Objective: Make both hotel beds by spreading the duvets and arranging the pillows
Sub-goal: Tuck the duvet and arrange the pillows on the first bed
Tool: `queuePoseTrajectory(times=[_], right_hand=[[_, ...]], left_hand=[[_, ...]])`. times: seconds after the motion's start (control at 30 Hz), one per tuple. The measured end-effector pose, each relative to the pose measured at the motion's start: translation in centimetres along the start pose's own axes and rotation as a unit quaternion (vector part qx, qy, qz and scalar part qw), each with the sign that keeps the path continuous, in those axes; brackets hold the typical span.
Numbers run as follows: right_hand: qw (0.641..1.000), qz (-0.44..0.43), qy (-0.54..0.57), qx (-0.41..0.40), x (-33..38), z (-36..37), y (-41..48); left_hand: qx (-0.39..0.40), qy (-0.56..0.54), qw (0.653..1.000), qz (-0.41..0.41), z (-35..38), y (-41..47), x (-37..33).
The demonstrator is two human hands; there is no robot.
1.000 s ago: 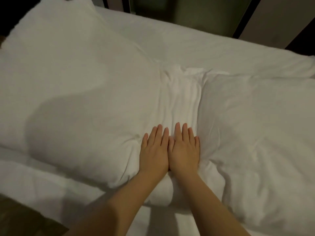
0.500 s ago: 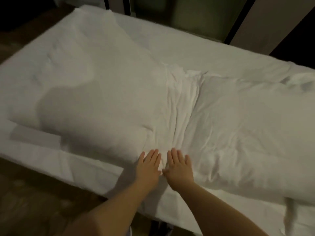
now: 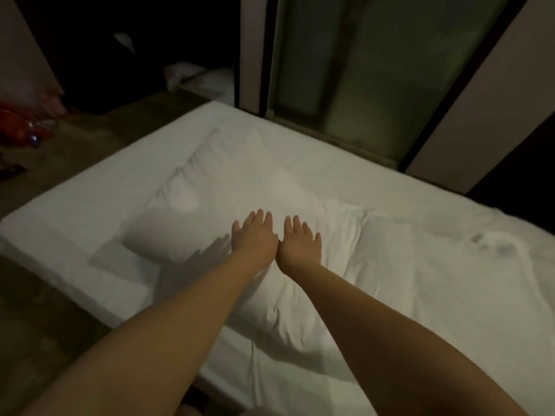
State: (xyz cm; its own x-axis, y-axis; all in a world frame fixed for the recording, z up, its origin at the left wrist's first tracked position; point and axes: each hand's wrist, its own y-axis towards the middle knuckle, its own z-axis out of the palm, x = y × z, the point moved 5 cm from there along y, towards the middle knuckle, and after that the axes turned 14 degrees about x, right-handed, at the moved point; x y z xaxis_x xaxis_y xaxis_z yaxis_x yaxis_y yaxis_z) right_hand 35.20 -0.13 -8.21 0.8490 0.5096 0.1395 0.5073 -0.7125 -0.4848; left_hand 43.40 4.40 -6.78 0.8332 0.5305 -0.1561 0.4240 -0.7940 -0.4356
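A white bed (image 3: pixel 75 211) fills the middle of the head view. Two white pillows lie end to end on it: the left pillow (image 3: pixel 192 211) and the right pillow (image 3: pixel 450 265), meeting at a creased seam. My left hand (image 3: pixel 253 235) and my right hand (image 3: pixel 300 243) lie side by side, fingers straight and spread, palms down on the inner end of the left pillow. Neither hand holds anything. Both bare forearms reach in from the bottom edge. No duvet can be told apart from the sheet.
A dark floor (image 3: pixel 45 310) runs along the bed's near left side. Red items (image 3: pixel 21 127) lie on the floor at far left. A frosted glass panel (image 3: pixel 345 64) and a wall stand behind the bed. Pale bundles (image 3: pixel 198 79) sit in the dark corner.
The view has pulled back and turned left, so more floor and wall show. Both hands have slid forward from the seam's near edge onto the left pillow and parted slightly.
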Motion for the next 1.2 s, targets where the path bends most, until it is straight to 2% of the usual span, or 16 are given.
queuePoseTrajectory(times=[0.1,0.23,0.4,0.53,0.67,0.8,0.87,0.93,1.07,1.2], right_hand=[[0.999,-0.028,0.010,-0.019,5.0,-2.8,1.6],[0.995,-0.046,0.092,-0.005,12.6,-3.8,5.7],[0.990,0.011,0.138,0.035,21.1,-1.7,13.1],[0.995,0.049,0.080,0.021,24.3,-0.6,19.6],[0.997,0.074,0.014,0.001,24.9,1.9,24.1],[0.995,0.092,-0.024,0.026,25.2,4.8,26.5],[0.994,0.095,-0.039,0.036,25.3,5.5,27.0],[0.994,0.095,-0.040,0.036,25.1,5.7,27.2],[0.995,0.088,-0.008,0.040,24.5,4.4,26.7],[0.996,0.088,0.018,0.019,22.9,1.2,24.4]], left_hand=[[-0.038,-0.029,0.998,-0.026,-3.5,1.2,4.4],[-0.055,-0.056,0.995,-0.055,-5.9,4.8,13.0],[0.049,-0.109,0.986,-0.115,-5.2,12.6,25.4],[0.147,-0.198,0.959,-0.138,-3.8,19.9,31.7],[0.247,-0.283,0.915,-0.144,0.9,25.8,33.8],[0.267,-0.380,0.871,-0.161,6.7,29.1,34.1],[0.273,-0.399,0.861,-0.157,9.3,30.6,34.3],[0.281,-0.400,0.861,-0.139,9.7,30.8,34.3],[0.283,-0.413,0.856,-0.125,6.1,27.7,32.9],[0.258,-0.480,0.834,-0.084,2.5,25.3,30.6]])
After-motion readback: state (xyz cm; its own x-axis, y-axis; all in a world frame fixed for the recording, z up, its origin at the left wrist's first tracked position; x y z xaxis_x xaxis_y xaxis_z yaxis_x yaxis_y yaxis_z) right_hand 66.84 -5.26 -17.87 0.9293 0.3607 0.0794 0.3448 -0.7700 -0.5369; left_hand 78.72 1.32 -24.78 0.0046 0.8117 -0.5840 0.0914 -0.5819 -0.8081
